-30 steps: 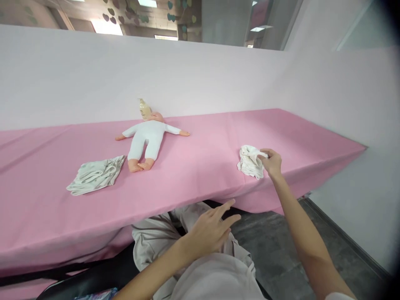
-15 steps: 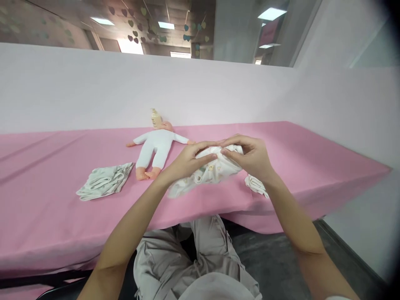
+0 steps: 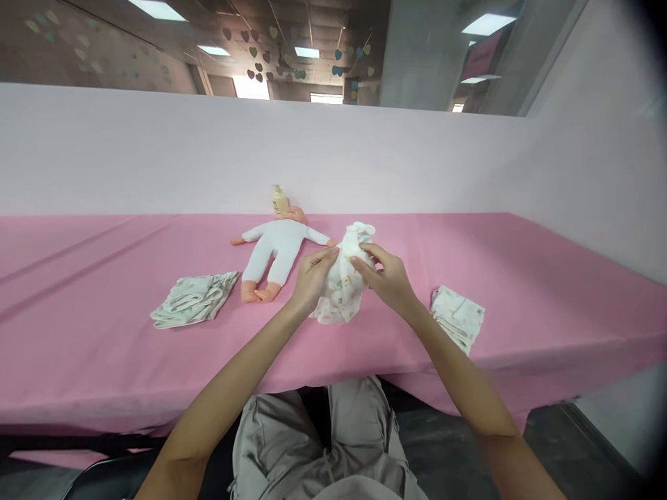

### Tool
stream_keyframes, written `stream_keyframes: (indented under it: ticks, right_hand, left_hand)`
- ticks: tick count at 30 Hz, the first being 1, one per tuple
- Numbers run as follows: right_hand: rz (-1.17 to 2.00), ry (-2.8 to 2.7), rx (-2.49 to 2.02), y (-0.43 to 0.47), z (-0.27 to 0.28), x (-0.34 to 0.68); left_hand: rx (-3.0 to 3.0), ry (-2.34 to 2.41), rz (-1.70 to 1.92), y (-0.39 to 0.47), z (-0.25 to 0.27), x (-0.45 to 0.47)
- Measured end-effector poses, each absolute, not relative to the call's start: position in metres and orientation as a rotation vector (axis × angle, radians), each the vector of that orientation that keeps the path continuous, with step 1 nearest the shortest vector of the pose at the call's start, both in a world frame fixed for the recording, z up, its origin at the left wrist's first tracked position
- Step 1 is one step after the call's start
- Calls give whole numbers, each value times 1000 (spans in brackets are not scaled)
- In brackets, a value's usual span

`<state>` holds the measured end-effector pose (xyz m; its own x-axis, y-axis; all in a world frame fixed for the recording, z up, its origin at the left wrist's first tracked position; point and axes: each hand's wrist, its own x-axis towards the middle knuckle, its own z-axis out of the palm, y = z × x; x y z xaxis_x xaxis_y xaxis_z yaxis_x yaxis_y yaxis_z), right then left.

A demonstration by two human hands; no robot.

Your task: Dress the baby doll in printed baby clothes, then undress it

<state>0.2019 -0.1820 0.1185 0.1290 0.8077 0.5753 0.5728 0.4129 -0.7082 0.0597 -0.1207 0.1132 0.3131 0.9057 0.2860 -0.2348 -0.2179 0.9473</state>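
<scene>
The left hand (image 3: 314, 276) and right hand (image 3: 388, 278) pinch the cloth (image 3: 344, 281) from opposite sides, over the desk (image 3: 104, 368) and near the doll (image 3: 276, 238), probably because its loose folds would sag with one side free.

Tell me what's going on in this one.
A person's left hand and right hand both hold a bunched white printed cloth over a pink tablecloth. Just beyond the left hand lies a baby doll, its head by a pump bottle. A folded pale-green cloth lies left, a folded white cloth right.
</scene>
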Motion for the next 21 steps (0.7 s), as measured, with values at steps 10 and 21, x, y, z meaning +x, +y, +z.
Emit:
stream_keyframes:
  ticks: [10, 21]
  right_hand:
    - [657, -1920, -1206, -219, 115, 229]
    - [468, -1348, -1209, -158, 117, 210]
  left_hand:
    - [930, 651, 1214, -86, 106, 53]
    - [1525, 565, 963, -129, 122, 68]
